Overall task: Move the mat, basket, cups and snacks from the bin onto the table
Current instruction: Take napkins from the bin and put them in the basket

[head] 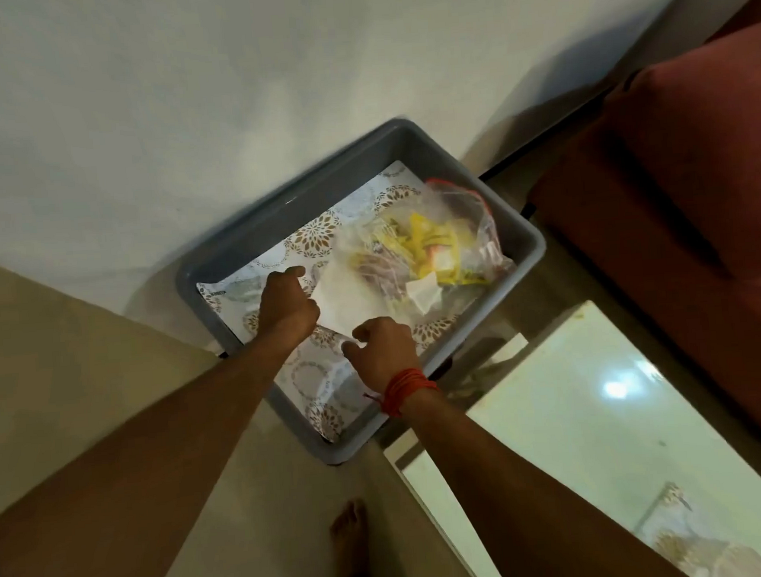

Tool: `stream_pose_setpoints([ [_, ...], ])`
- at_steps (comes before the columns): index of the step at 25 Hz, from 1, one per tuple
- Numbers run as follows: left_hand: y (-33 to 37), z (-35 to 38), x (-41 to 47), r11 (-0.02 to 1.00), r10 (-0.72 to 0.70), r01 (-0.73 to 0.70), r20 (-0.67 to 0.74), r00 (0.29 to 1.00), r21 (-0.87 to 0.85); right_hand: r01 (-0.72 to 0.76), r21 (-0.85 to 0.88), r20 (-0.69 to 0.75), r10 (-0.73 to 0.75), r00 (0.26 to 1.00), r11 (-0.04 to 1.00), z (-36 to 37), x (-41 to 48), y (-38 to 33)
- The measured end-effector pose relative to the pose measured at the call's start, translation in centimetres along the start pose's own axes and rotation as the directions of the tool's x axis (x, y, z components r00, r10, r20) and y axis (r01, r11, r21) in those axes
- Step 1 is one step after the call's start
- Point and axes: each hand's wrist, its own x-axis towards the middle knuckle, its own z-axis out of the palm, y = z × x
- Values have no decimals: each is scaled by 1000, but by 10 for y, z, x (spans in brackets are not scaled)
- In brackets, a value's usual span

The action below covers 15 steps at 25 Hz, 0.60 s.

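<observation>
Head view is looking down past a bare foot point(348, 534) on the floor and the glossy white table point(605, 443) at the lower right. Beyond that, the right hand point(380, 349), a red thread band point(406, 388) on its wrist, is hovering over the near part of the grey bin point(409, 144) with fingers curled and closed on nothing. The left hand point(287, 306) is reaching deeper, fingers loosely bent, empty, just beside a white container point(348, 299), possibly the basket or stacked cups; blur is making that hard to tell. A patterned mat point(308, 243) is lining the bin floor, and a clear bag of snacks point(430, 248) is lying on it toward the far side. Lifting well probably means taking the container and bag out first, since both are weighing the mat down. No writing is readable; a dark mark at the mat's left corner is smeared.
</observation>
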Motion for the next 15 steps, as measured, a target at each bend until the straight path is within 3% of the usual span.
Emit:
stream_pose_setpoints([
  [3, -6, 16, 33, 997, 38, -39, 21, 999, 60, -105, 82, 36, 102, 994, 991, 19, 27, 0],
  [7, 1, 30, 54, 989, 103, -105, 26, 994, 100, -184, 206, -166, 220, 961, 961, 18, 43, 5],
  [12, 8, 37, 54, 969, 83, -81, 1, 997, 235, -122, 253, -288, 195, 938, 960, 12, 46, -1],
  [15, 3, 32, 49, 967, 153, -155, 24, 988, 203, -141, 223, -293, 205, 934, 965, 14, 49, -3],
])
